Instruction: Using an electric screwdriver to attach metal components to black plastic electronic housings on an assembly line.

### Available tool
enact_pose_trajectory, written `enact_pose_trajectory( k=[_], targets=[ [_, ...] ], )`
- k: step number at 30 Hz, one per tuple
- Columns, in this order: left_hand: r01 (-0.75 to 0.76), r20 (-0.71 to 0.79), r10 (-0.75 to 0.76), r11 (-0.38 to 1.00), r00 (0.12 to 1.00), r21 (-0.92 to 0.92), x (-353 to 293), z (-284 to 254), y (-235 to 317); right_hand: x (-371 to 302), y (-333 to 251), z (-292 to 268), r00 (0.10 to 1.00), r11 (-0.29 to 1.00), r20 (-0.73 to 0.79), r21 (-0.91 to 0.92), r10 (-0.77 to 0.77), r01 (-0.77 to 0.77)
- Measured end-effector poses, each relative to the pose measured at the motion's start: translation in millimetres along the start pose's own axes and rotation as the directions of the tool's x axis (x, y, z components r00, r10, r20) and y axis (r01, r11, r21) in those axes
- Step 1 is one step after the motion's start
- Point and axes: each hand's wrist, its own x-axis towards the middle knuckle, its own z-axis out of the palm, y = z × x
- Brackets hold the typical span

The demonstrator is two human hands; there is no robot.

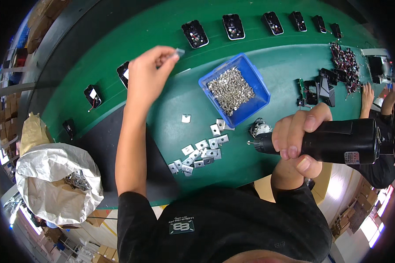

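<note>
My left hand (pixel 150 70) reaches over the green belt, its fingers pinching a small metal plate (pixel 180 51). The nearest housings are a black one (pixel 195 34) with parts inside, just beyond the plate, and another (pixel 123 73) partly covered by my wrist. At the right, my right hand (pixel 296 136) wraps around a black electric screwdriver (pixel 338 141) lying level. Its tip points left, and a small screw (pixel 250 142) appears to sit on it. Near that tip rests a round metallic object (pixel 260 127), partly hidden. Several square metal plates (pixel 201 144) lie loose between my arms.
A blue bin (pixel 261 105) of small screws (pixel 231 91) stands mid-table. More black housings (pixel 233 27) line the belt. A wired parts heap (pixel 346 65) and black casings (pixel 324 90) lie right, near a co-worker's hand (pixel 367 100). A white sack (pixel 52 188) holds metal pieces at left.
</note>
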Motion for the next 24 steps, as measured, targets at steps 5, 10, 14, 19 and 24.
enact_pose_trajectory(
  k=[5, 10, 14, 19, 24],
  targets=[
    [0.03, -0.038, -0.03, 1.0, 0.999, 0.004, 50.4, 22.5, -13.4, 6.6, -3.7, -8.6, 0.996, 0.996, 0.091, -0.086, -0.022, 0.029],
    [-0.026, -0.034, 0.028, 0.998, 0.999, 0.061, 61.7, 29.0, -17.4, 7.1, -3.1, -11.6, 0.997, 0.996, 0.073, -0.086, 0.004, 0.002],
    [-0.113, -0.048, 0.118, 0.988, 0.992, 0.101, 63.2, 37.6, -25.5, 9.4, -0.8, -11.5, 0.999, 0.997, 0.038, -0.081, 0.018, -0.015],
    [-0.002, -0.048, 0.003, 1.0, 0.999, 0.021, 68.8, 48.2, -24.4, 9.2, -4.5, -8.5, 0.998, 0.996, -0.016, -0.051, 0.065, -0.066],
    [-0.066, -0.007, 0.066, 0.997, 0.998, -0.033, 74.5, 44.7, -30.1, 10.2, 0.7, -4.6, 0.998, 0.994, -0.032, -0.092, 0.049, -0.052]
  ],
)
